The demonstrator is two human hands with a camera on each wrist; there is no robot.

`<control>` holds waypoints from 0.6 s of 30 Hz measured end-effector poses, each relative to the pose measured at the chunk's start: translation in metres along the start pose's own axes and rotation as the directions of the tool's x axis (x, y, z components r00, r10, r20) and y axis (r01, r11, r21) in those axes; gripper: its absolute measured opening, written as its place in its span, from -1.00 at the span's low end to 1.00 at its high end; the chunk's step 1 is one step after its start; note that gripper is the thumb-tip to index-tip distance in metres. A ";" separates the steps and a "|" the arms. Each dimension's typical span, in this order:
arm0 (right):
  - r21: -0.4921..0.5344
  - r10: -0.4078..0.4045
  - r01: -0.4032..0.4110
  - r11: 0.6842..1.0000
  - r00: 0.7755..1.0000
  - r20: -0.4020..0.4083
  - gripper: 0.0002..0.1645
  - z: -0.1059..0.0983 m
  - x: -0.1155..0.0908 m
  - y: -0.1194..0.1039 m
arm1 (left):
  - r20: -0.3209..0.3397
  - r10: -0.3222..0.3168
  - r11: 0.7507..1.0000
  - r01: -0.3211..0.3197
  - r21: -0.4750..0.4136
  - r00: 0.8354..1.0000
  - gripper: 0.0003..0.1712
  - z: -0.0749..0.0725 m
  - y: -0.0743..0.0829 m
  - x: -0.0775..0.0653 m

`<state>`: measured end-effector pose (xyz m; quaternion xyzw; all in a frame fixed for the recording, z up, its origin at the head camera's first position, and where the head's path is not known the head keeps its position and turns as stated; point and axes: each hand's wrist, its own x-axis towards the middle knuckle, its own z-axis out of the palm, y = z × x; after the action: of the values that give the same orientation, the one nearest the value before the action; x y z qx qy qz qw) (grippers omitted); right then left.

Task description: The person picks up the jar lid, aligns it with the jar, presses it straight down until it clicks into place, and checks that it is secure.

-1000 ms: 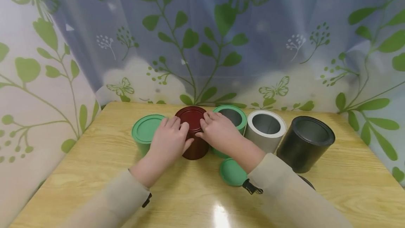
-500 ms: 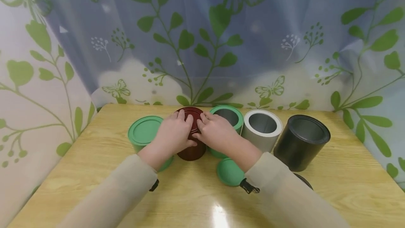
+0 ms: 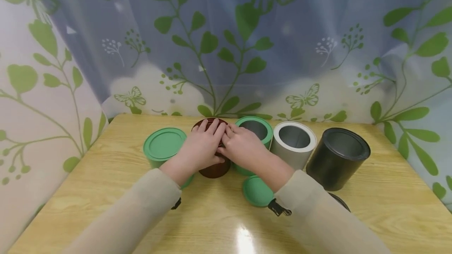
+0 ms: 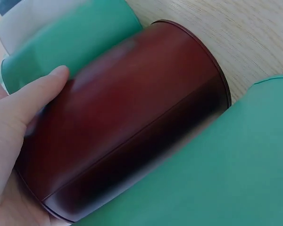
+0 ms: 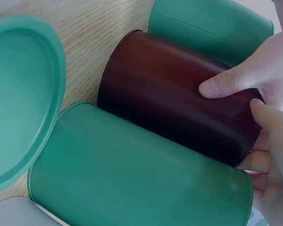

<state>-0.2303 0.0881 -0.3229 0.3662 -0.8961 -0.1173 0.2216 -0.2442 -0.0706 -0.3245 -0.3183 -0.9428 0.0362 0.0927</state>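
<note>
My left hand (image 3: 201,144) lies over the top of a dark red canister (image 3: 214,169), fingers straight across its lid. In the left wrist view, that hand's thumb (image 4: 42,92) rests on the canister's side (image 4: 118,113). From the right, my right hand (image 3: 243,144) touches the same rim, fingertips meeting the left hand's. The right thumb (image 5: 258,110) presses near the canister's top edge in the right wrist view. Most of the lid is hidden under both hands. The red canister stands upright between a lidded green canister (image 3: 164,144) and an open green canister (image 3: 268,128).
Right of these stand an open white canister (image 3: 293,158) and an open black canister (image 3: 333,167). A loose green lid (image 3: 257,191) lies on the wooden table (image 3: 212,214) in front, with a dark lid (image 3: 340,202) partly hidden by the right sleeve. A patterned curtain (image 3: 222,85) hangs behind.
My left hand has moved right, from the lid's left edge to across its top, and now meets the right hand. The right hand stays at the right rim. The canisters keep their places.
</note>
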 end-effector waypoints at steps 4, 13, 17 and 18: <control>0.017 -0.011 0.011 1.000 1.000 0.000 -0.38 -0.001 -0.003 0.003 | -0.022 -0.010 1.000 0.010 0.015 1.000 0.15 0.001 0.003 0.004; 0.032 0.015 -0.020 0.999 0.992 0.123 -0.46 -0.015 -0.008 0.006 | -0.088 0.007 0.999 -0.003 0.044 0.996 0.11 0.002 0.004 0.009; -0.008 -0.021 0.021 1.000 1.000 -0.015 -0.54 -0.010 -0.005 0.001 | -0.100 -0.007 0.999 0.011 0.040 0.995 0.07 0.002 0.003 0.005; -0.017 -0.025 0.024 1.000 0.999 -0.045 -0.57 -0.008 -0.004 0.000 | -0.095 -0.010 0.999 0.014 0.035 0.995 0.05 0.001 0.003 0.004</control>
<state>-0.2238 0.0901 -0.3169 0.3777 -0.8854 -0.1193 0.2434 -0.2459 -0.0661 -0.3253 -0.3122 -0.9384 0.0371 0.1432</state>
